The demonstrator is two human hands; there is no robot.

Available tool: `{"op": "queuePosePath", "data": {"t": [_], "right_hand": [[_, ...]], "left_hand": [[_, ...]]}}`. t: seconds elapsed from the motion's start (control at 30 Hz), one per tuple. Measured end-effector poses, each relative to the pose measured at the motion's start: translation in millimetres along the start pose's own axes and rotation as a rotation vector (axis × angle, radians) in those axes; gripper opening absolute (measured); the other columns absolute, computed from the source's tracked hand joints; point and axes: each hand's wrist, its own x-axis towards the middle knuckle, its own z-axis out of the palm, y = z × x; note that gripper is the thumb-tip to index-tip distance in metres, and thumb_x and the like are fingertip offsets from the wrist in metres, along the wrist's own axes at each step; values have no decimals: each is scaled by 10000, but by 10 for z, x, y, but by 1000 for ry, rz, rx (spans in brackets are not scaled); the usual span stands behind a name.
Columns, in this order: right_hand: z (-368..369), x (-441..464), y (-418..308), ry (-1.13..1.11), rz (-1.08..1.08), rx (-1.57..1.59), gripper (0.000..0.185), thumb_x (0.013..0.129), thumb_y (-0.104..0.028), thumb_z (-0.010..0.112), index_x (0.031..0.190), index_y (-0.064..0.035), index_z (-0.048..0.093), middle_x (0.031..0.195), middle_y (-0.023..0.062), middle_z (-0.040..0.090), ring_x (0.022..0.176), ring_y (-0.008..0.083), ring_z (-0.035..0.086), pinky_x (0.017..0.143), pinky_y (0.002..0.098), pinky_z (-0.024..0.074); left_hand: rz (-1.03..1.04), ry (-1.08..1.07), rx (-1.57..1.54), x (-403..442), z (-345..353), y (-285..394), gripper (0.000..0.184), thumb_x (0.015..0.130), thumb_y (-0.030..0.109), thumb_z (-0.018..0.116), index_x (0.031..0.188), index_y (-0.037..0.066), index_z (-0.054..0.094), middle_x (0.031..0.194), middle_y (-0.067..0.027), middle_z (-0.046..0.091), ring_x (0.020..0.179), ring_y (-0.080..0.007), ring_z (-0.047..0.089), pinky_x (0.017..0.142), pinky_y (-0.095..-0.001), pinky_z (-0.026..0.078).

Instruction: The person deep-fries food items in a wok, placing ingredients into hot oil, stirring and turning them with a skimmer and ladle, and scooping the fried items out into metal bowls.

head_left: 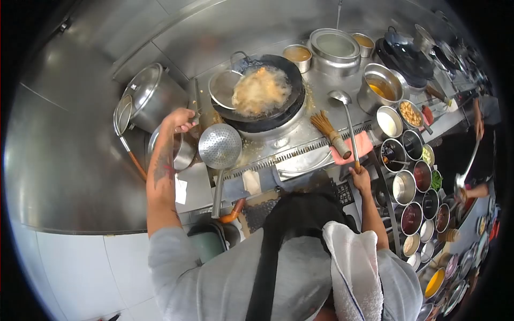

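My right hand [361,179] is closed around the wooden end of a long ladle [350,125], whose bowl rests over the steel counter. Left of the wok, my left hand [183,120] is closed, with a small greyish bit at its fingertips that I cannot make out. Food fries in foaming oil [262,91] in the black wok [294,99]. A round wire-mesh strainer [222,88] dips into the wok's left side. Just below my left hand lies a perforated skimmer [220,146], its handle toward me.
A lidded stockpot [155,96] stands at the left, with another strainer [123,115] against it. A bamboo brush [331,134] lies on a pink cloth [356,147]. Several ingredient tins [404,187] line the right. Another person's hand [478,125] shows at the far right.
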Motion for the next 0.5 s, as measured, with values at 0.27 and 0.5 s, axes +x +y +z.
{"op": "queuePosePath", "data": {"t": [0.27, 0.5], "right_hand": [[-163, -10, -383, 8, -110, 49, 270, 854, -262, 639, 826, 0, 576, 588, 78, 545, 502, 172, 537, 488, 346, 408], [-491, -7, -1710, -301, -209, 332, 190, 905, -169, 574, 993, -16, 505, 592, 8, 496, 409, 93, 431, 367, 265, 334]], "left_hand": [[-12, -155, -529, 199, 672, -780, 206, 974, 134, 439, 1168, 67, 421, 806, -115, 519, 430, -54, 309, 313, -182, 224], [189, -76, -532, -147, 1230, -624, 240, 983, 160, 426, 1190, 46, 467, 706, -91, 516, 419, -60, 308, 327, -200, 223]]}}
